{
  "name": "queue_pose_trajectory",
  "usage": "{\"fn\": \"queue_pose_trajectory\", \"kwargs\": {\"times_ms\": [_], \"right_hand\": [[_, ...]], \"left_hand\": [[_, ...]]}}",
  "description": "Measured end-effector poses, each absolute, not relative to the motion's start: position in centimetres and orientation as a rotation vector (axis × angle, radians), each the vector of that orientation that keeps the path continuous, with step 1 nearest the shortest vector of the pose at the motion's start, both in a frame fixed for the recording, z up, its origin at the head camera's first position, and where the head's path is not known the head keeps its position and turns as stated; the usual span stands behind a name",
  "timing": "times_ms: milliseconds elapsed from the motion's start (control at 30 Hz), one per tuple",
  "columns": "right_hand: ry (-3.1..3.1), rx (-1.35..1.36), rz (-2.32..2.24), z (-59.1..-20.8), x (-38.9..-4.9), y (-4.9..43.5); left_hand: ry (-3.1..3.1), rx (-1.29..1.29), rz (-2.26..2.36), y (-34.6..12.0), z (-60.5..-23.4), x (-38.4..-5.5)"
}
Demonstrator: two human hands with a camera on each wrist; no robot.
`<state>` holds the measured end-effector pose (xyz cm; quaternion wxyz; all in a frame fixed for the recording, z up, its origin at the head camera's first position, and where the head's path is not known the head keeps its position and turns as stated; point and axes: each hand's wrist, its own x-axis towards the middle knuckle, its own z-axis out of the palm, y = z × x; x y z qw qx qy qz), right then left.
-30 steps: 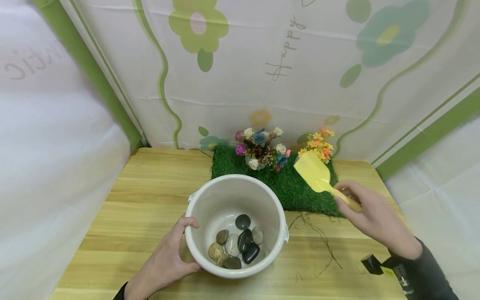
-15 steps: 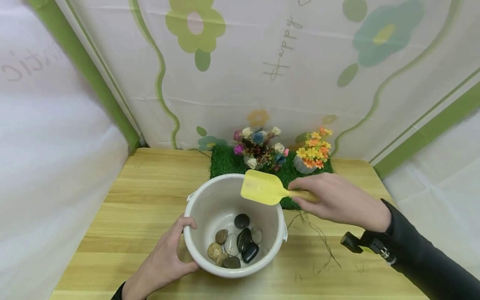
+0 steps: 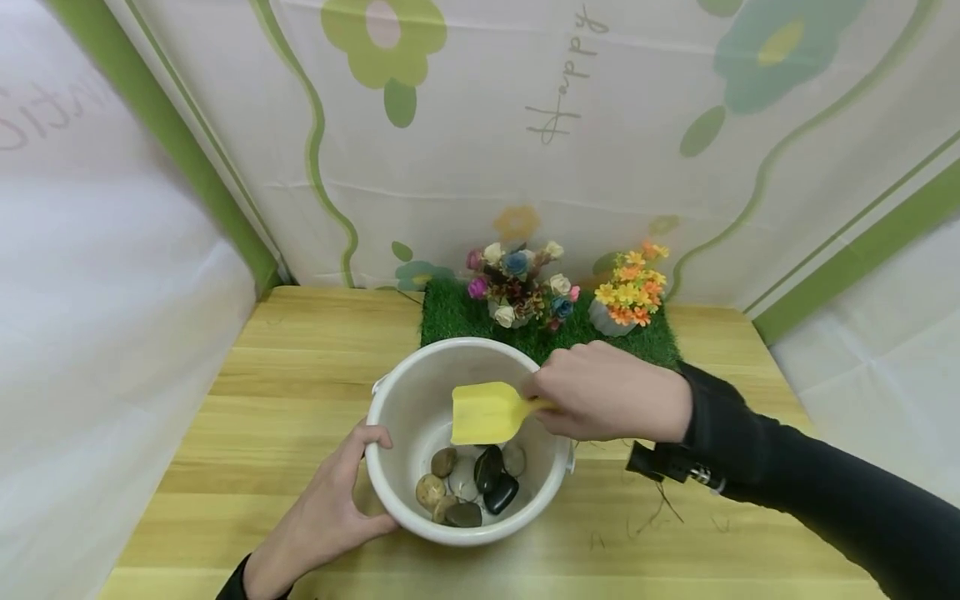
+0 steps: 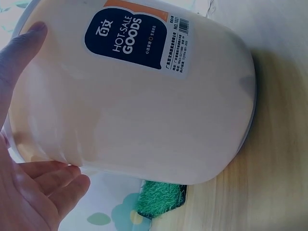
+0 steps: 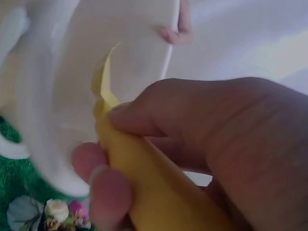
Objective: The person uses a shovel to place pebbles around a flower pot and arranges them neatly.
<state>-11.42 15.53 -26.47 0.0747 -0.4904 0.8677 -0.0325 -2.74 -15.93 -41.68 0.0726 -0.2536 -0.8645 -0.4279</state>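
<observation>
A white bucket [image 3: 408,408] stands on the wooden table with several smooth stones [image 3: 489,469] at its bottom. My left hand [image 3: 326,504] grips the left side of its rim. The left wrist view shows the labelled outer wall of the bucket [image 4: 130,120], with thumb and fingers against it. My right hand [image 3: 607,392] grips a yellow toy shovel [image 3: 483,415] by its handle at the bucket's right rim. The shovel's blade is over the bucket's opening, above the stones, and hides part of them. In the right wrist view, thumb and fingers wrap the shovel handle [image 5: 149,173].
Behind the bucket lies a green turf mat [image 3: 450,312] bearing a pot of mixed roses [image 3: 517,287] and a pot of orange and yellow flowers [image 3: 630,287]. Dark thin strands [image 3: 667,504] lie on the table [image 3: 285,400] at right. Printed fabric walls surround the table.
My right hand has brought the shovel leftward and down, from over the mat to the bucket's opening. The left hand keeps its grip on the rim.
</observation>
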Motion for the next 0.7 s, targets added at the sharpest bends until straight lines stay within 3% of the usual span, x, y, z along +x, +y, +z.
{"fn": "queue_pose_trajectory", "kwargs": {"times_ms": [700], "right_hand": [[2.406,-1.433,0.364,-27.9,-11.6,9.0]], "left_hand": [[-2.563,-0.787,-1.272,-15.8,-41.9,-2.8]]}}
